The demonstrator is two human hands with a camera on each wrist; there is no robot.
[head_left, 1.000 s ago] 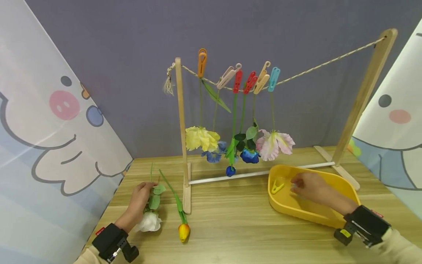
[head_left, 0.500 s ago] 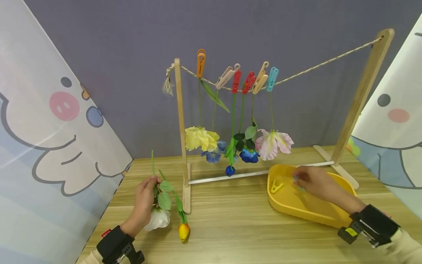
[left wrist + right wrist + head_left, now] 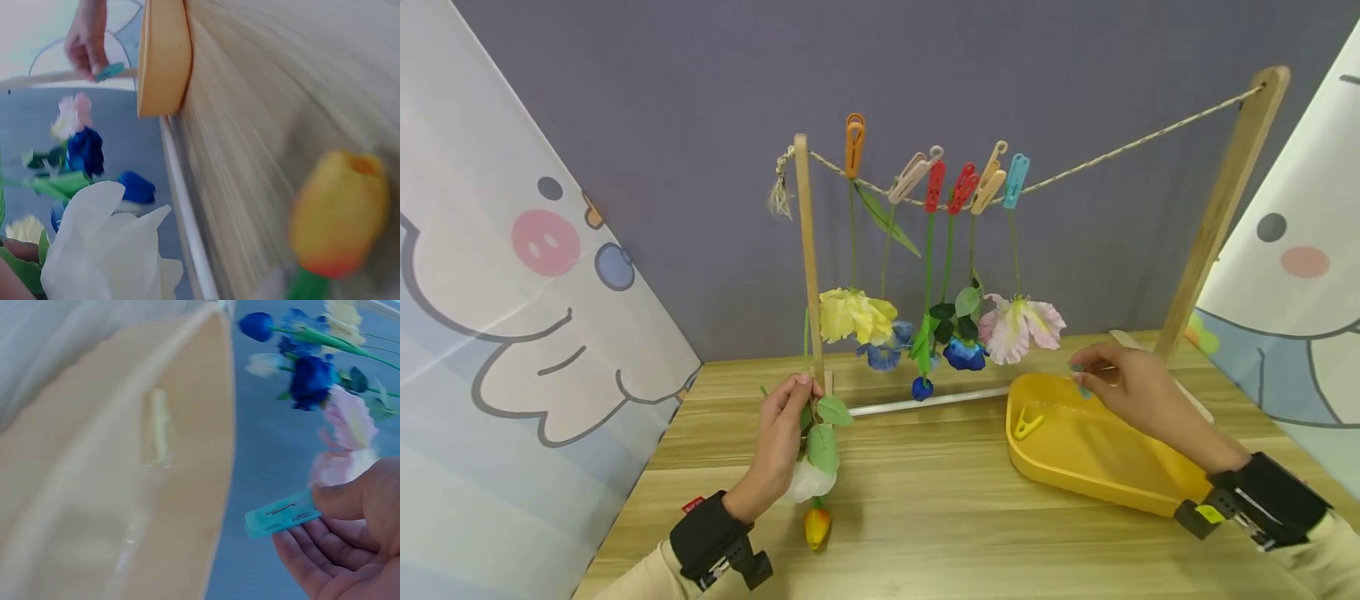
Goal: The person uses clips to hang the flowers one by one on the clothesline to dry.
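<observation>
My left hand [image 3: 782, 429] pinches the stem of a white artificial rose [image 3: 811, 481], which hangs bloom down with green leaves beside the rack's left post. In the left wrist view the white bloom [image 3: 109, 250] fills the lower left. Above the back of the yellow tray [image 3: 1030, 471], my right hand [image 3: 1138, 400] holds a teal clothespin [image 3: 282, 514] between thumb and fingers. Partly behind the rose, an orange-yellow tulip [image 3: 817, 528] lies on the table.
On the rope between two wooden posts [image 3: 1223, 212], several clothespins hold flowers upside down, among them a yellow bloom [image 3: 856, 315] and a pink one [image 3: 1021, 328]. A yellow clothespin [image 3: 1027, 423] lies in the tray. A white bar [image 3: 947, 400] runs low across the rack.
My left hand has lifted the white rose off the table and carried it right, to the left post. My right hand has risen out of the tray with the teal clothespin.
</observation>
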